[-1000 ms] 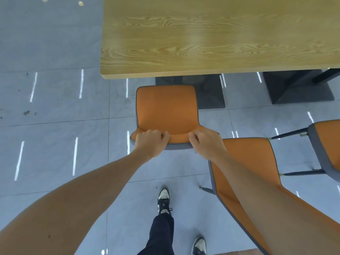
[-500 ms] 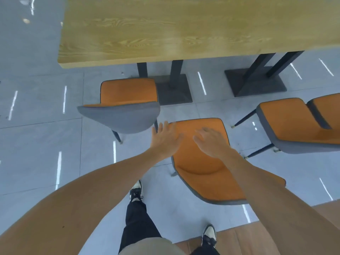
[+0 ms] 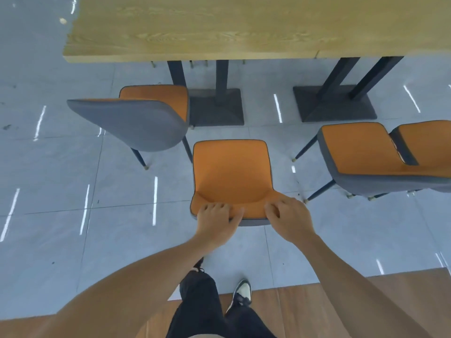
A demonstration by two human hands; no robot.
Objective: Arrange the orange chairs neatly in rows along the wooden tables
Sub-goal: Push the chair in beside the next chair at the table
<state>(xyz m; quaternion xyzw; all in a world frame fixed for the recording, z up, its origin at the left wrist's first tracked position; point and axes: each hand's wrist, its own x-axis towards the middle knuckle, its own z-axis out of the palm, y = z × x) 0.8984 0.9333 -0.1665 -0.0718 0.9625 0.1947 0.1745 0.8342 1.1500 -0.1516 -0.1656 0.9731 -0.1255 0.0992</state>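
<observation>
Orange chair [image 3: 231,172] with grey shell and dark piping faces a wooden table [image 3: 244,28]. Left hand [image 3: 216,220] and right hand [image 3: 289,219] grip its backrest top, apart.

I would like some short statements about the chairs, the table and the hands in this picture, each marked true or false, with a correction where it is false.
1. Both hands grip the top edge of the backrest of the middle orange chair with grey shell. True: left hand, right hand.
2. The middle chair is already pushed under the long light wooden table. False: it stands clear of the table edge.
3. The orange chair on the left shows its grey back. True.
4. No chair stands to the right. False: orange seats on the right are there.
</observation>
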